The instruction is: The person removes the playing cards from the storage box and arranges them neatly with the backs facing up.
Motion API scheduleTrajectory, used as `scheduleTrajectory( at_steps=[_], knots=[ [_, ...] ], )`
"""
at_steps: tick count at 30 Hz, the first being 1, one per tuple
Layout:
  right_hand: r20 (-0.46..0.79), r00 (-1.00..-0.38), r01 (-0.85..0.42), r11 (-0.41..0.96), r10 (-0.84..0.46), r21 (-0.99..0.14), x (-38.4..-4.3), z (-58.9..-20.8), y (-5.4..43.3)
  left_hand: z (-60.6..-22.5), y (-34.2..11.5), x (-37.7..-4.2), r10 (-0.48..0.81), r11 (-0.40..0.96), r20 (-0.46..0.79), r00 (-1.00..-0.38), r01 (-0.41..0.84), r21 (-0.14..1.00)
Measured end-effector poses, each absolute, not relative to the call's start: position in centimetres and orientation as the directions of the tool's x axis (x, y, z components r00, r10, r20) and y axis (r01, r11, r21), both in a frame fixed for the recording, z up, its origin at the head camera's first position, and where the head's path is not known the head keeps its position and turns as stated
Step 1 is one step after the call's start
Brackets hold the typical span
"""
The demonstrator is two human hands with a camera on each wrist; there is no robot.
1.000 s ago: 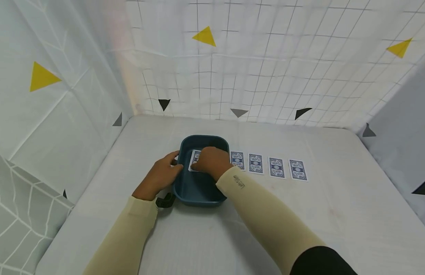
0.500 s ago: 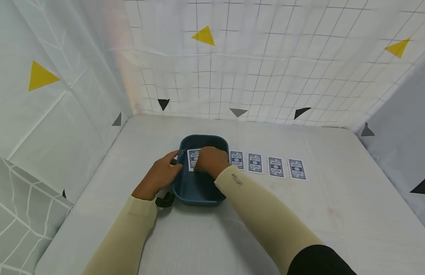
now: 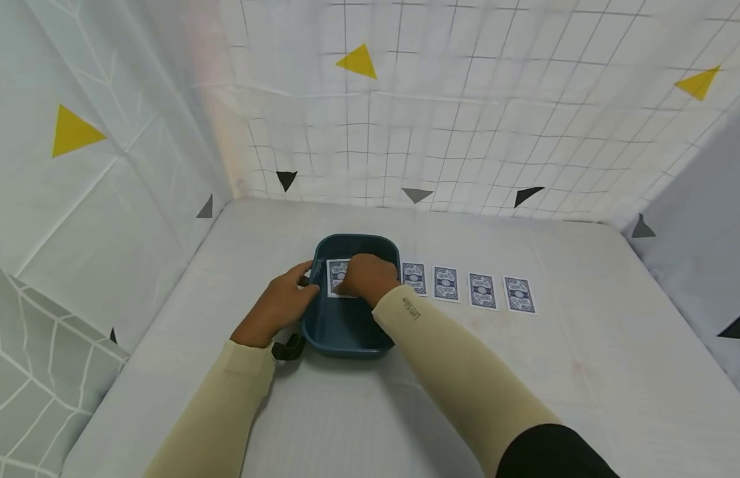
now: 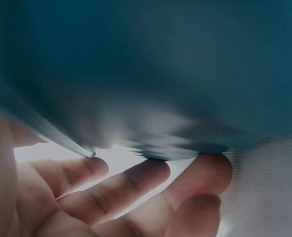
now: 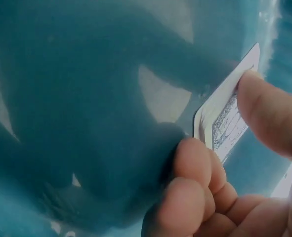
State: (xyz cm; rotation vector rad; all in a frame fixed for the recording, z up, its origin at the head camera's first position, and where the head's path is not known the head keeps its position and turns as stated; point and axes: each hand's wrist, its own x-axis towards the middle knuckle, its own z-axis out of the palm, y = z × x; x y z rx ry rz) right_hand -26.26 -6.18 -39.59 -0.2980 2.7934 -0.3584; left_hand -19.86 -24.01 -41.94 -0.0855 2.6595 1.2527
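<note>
A dark teal plastic tray [image 3: 346, 335] stands on the table, with a small stack of blue-backed playing cards [image 3: 339, 272] lying in its far part. My left hand [image 3: 276, 307] holds the tray's left side, thumb at the rim; in the left wrist view its fingertips touch the teal wall [image 4: 160, 74] from outside. Reaching into the tray, my right hand [image 3: 370, 275] covers the right part of the stack. The right wrist view has the cards [image 5: 229, 118] between its thumb and curled fingers, so it grips them by opposite edges. How many cards are stacked cannot be told.
Several face-down playing cards [image 3: 481, 291] lie in a row to the right of the tray, the nearest one [image 3: 414, 277] close to its rim. A white cloth covers the table [image 3: 525, 385]. Behind it hangs a gridded white sheet [image 3: 436, 126].
The stack in the tray sat slightly skewed a second ago and now lies straighter, its edges more even. My right hand has shifted only a little; the left hand and tray stay put.
</note>
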Motion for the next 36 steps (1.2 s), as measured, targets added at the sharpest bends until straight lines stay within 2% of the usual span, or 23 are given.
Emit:
scheduleTrajectory(
  at_steps=[6,10,16,25,36],
  knots=[
    [-0.280,-0.929,-0.137,0.930,-0.240,-0.342,-26.7,-39.9,-5.8,-41.8,-23.9,-19.8,0.028,0.649,-0.208,-0.978,-0.141,0.747],
    [-0.286,-0.920,-0.127,0.895,-0.267,-0.427,-26.7,-39.9,-5.5,-41.9,-24.0,-19.8,0.024,0.659,-0.217,-0.976,-0.148,0.738],
    [-0.340,-0.906,-0.023,0.830,-0.253,-0.557,-27.2,-39.3,-5.0,-41.9,-24.0,-19.8,0.028,0.656,-0.219,-0.975,-0.148,0.740],
    [-0.415,-0.878,0.046,0.821,-0.238,-0.569,-28.0,-38.6,-4.6,-41.8,-23.9,-19.8,0.028,0.672,-0.224,-0.974,-0.148,0.725],
    [-0.353,-0.900,0.012,0.795,-0.255,-0.606,-27.8,-37.9,-3.8,-41.8,-23.6,-19.9,0.019,0.681,-0.209,-0.978,-0.140,0.719]
  ],
)
